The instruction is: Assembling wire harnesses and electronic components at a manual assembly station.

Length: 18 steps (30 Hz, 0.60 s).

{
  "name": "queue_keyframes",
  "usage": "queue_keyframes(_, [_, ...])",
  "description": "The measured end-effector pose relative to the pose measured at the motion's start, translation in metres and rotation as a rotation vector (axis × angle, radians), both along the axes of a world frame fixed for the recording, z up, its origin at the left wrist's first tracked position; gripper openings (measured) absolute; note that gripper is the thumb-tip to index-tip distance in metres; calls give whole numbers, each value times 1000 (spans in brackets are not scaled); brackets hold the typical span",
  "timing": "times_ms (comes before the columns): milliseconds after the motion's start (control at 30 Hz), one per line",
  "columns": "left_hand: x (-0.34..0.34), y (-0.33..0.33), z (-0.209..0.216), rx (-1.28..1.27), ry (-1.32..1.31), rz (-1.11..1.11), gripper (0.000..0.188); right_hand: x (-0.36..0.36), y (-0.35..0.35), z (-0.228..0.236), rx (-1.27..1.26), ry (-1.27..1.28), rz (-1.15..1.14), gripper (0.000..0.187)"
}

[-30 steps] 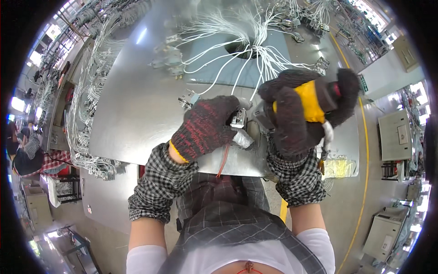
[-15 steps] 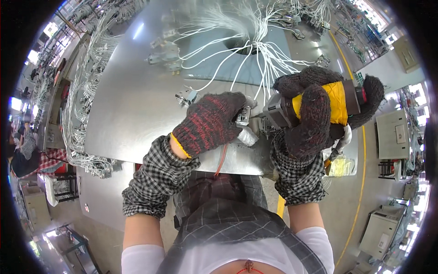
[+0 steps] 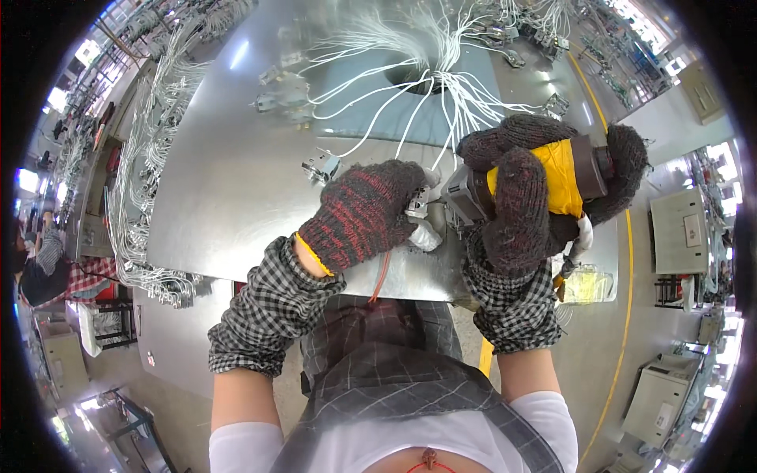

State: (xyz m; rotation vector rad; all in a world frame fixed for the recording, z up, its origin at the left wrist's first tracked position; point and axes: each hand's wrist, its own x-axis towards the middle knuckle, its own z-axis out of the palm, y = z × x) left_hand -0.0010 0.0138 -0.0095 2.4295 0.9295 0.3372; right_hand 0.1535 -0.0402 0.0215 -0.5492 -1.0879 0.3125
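Note:
My left hand (image 3: 364,211), in a dark knit glove with red flecks and pale-wrapped fingertips, is closed around a small metal connector piece (image 3: 418,206) above the metal tabletop. Close to its right, my right hand (image 3: 516,213) wraps a dark grey power tool (image 3: 561,175) banded with yellow tape. The tool's blocky end faces the connector piece; whether they touch is hidden. Another metal piece (image 3: 322,168) on a white wire lies beyond my left hand. White wires (image 3: 451,83) fan out from a round hole farther back.
The shiny metal tabletop (image 3: 229,189) spreads to the left. Bundles of white wires (image 3: 142,181) hang along its left side, and blurred metal pieces (image 3: 284,98) sit at the back. A red cord (image 3: 382,272) lies at the near edge. Grey cabinets (image 3: 680,230) stand to the right.
My right hand has shifted a little left with the power tool, bringing it nearer the connector piece. My left hand has barely moved.

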Motion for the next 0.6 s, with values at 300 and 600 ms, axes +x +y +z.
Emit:
queue_keyframes(300, [-50,26,-36,336,225,-13,79,-4,2,-1,-85,22,-28,89])
queue_keyframes(600, [-48,45,1,281,173,-69,44,-6,4,3,0,-14,28,83])
